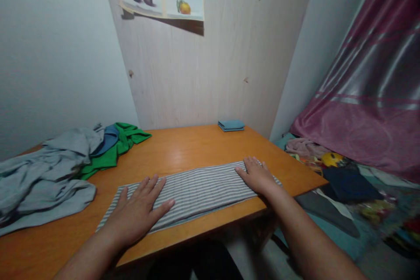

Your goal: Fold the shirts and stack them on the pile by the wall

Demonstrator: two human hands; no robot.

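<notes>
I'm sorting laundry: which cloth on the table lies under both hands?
The striped cloth: the left hand and right hand rest on it. The folded blue cloth sits farther back; the grey cloth and green cloth lie crumpled at left.

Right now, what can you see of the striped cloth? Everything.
The striped cloth has light and dark grey stripes running lengthwise and looks like soft fabric. It is folded into a long, flat band, with an under-layer peeking out along the near edge. It lies on the orange-brown table, roughly along the table's near edge. The left hand rests palm-down on its left end, the right hand on its right.
</notes>
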